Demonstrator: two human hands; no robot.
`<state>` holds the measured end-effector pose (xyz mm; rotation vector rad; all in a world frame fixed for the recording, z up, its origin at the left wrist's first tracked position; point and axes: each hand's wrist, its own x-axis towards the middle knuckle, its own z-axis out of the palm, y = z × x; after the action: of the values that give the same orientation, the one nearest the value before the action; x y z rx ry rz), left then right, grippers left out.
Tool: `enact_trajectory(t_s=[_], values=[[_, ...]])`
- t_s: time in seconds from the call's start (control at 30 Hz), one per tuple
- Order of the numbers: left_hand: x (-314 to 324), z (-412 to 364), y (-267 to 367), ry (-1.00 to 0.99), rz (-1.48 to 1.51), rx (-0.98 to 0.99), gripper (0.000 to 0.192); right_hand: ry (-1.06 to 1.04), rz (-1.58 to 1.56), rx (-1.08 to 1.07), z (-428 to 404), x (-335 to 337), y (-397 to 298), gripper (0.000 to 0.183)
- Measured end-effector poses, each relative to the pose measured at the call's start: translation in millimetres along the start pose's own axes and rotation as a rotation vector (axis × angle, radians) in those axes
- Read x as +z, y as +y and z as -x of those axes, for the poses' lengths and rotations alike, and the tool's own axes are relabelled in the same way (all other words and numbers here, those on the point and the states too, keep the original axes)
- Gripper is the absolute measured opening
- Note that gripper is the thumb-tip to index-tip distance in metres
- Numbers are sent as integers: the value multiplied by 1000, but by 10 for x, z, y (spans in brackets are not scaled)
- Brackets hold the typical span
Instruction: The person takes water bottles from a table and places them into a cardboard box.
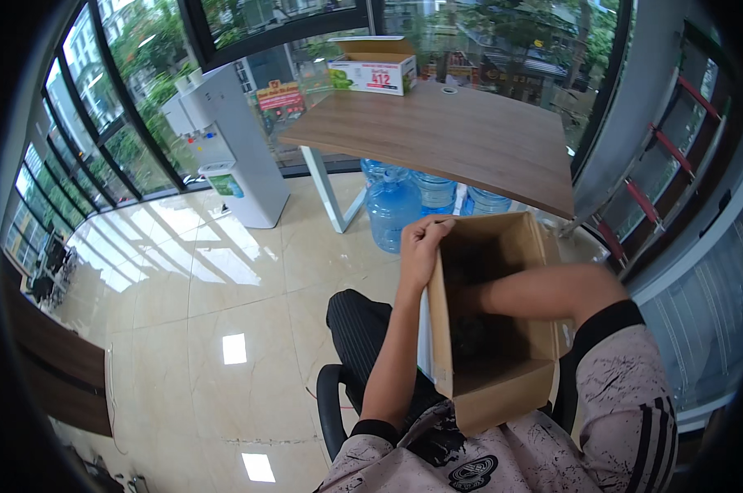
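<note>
An open cardboard box (pixel 500 394) rests tilted on the person's lap, its mouth facing up and its flaps spread. My left hand (pixel 425 246) grips the box's upper left edge, fingers curled over the rim. The right forearm reaches into the box from the right side; my right hand is lost in the dark interior, so its fingers and anything in them cannot be made out. Some dark, indistinct shapes lie inside the box near the hidden hand.
Ahead stands a wooden-topped table (pixel 433 129) bearing another open carton (pixel 374 77) and a tape roll (pixel 449 90). Large blue water bottles (pixel 393 209) sit beneath it. A water dispenser (pixel 242 154) is at left, a ladder (pixel 673 151) at right. A chair armrest (pixel 329 407) is beside the lap.
</note>
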<state>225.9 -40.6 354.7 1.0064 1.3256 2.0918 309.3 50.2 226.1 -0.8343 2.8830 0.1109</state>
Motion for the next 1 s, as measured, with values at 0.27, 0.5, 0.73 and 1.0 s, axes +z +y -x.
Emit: enact_trajectory(t_s=[0.27,0.5,0.73,1.0], values=[[-181,36,115,62,42,-47,23,-122,-277,423,372,-1641,-252,48],[-283,-33,39,98,113,-103,25,514,-639,404,1321,-2735,134,52],[-171,-77,-9,83,68,-112,28,1014,-880,594,1850,-2807,1262,51],[-118,-169,-74,102,33,-164,27,808,-464,911,1552,-1973,3074,63]])
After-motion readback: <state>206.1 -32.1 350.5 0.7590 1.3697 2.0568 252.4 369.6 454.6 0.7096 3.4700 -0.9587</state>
